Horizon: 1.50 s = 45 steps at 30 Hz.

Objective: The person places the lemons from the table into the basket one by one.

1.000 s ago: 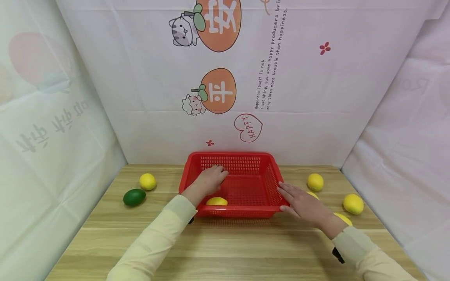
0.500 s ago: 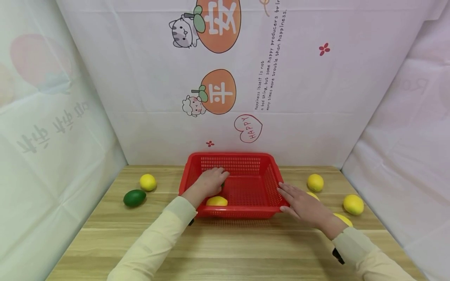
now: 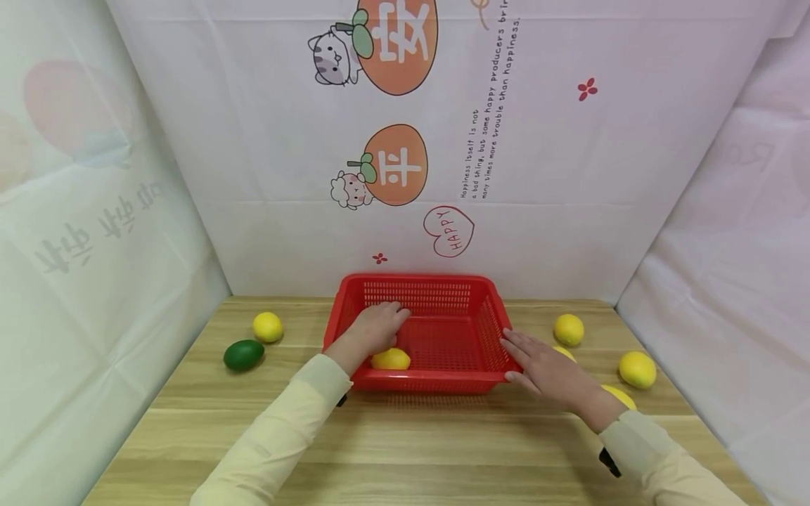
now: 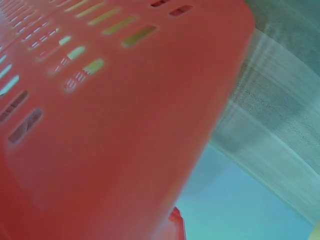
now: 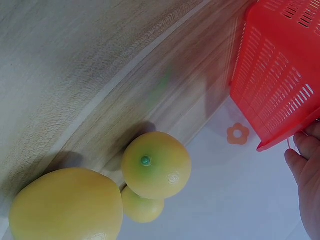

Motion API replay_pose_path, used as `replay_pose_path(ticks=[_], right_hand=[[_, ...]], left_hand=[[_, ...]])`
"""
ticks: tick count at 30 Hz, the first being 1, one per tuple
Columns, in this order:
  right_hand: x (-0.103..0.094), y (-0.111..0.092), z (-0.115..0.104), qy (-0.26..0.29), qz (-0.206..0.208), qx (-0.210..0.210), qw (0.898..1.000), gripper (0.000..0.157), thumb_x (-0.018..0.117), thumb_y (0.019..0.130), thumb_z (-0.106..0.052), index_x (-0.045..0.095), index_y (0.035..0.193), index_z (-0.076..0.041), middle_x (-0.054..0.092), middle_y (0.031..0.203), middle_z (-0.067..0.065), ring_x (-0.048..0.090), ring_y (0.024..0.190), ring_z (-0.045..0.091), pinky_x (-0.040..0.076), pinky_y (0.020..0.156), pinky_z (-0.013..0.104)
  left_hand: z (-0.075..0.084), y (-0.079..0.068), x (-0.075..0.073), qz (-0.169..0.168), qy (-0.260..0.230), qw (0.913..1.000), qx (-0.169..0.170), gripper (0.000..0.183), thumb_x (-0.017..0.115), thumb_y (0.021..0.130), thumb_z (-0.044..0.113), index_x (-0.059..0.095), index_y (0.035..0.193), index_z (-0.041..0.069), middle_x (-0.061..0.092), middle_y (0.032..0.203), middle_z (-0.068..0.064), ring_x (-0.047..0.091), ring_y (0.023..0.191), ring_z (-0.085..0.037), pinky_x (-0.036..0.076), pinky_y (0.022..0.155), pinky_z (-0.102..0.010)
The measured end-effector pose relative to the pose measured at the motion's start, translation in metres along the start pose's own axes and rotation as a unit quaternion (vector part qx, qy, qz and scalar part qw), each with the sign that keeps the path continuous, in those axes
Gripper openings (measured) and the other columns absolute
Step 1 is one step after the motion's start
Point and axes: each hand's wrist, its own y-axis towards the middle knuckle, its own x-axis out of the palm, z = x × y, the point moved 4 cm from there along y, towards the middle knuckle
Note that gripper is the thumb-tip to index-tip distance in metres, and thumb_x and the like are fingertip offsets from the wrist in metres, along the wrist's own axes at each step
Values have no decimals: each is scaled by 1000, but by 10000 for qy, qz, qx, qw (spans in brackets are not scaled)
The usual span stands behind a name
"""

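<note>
Reaching down into the red slotted basket [image 3: 436, 375] with the left hand [image 3: 378, 328], back of it upward, just behind a lemon [image 3: 391, 359] lying inside near the front wall, left of the middle. Impossible to tell whether clenched, grasping or empty there: hidden under the knuckles in the head view, not shown in the left wrist view. Touching the right rim with the right hand [image 3: 541, 365], fingers extended, wrapped around no fruit. Probably at the stage of handling something inside the basket while bracing it from the right. Seems to call next for a steady brace on that rim and a lift on the left high enough to clear the wall without nudging the lemon or dragging the sleeve [image 3: 297, 414] over the left front corner. Tight at the rear, close to the printed cloth [image 3: 525, 260]. Roomy above, and in front across the wooden table [image 3: 405, 457]. More crowded on the right, with yellow citrus fruits [image 3: 569, 329] scattered around, partly covered by the right arm. Free on the left up to a second lemon [image 3: 268, 327] just beside a dark green oval fruit [image 3: 243, 355], both well apart from the basket.
</note>
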Motion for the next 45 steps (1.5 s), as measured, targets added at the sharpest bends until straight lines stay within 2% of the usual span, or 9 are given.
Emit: replay_pose_path(ticks=[8,13,26,35,39,45], right_hand=[[-1,0,-2,14,-13,20,10000,67,58,94,-44,46,142,0,40,149,18,40,134,37,40,104,50],[-1,0,-2,20,-7,26,10000,67,58,94,-45,47,142,0,40,149,18,40,134,37,41,103,50],[1,-1,1,5,56,-28,10000,66,58,94,-44,46,143,0,40,149,18,41,134,37,41,103,50],[1,0,0,-6,56,-41,10000,66,58,94,-44,47,142,0,40,149,18,42,133,37,41,103,50],[1,0,0,3,58,-32,10000,66,59,94,-44,46,142,0,40,149,18,41,133,37,41,103,50],[0,0,0,28,49,-13,10000,66,59,94,-43,46,143,0,40,149,18,41,134,37,41,103,50]], left_hand=[[-4,-3,-3,86,-134,9999,-61,62,80,80,19,55,136,15,57,129,-7,54,116,-24,47,99,-40],[-5,-6,-5,56,-141,9998,-84,62,80,81,21,54,137,14,56,130,-7,53,119,-24,46,100,-40],[-12,-11,-12,255,-37,9997,-13,53,79,82,20,57,130,15,59,117,-4,55,104,-19,49,95,-34],[-15,-16,-16,279,24,9996,-1,63,82,79,24,54,135,14,56,130,-7,53,118,-22,46,100,-37],[-17,-20,-22,437,-23,9990,101,63,81,79,25,55,135,11,56,132,-9,51,122,-24,44,102,-39],[-22,-29,-36,876,33,9958,277,56,79,81,21,57,132,9,58,129,-11,54,119,-25,46,100,-38]])
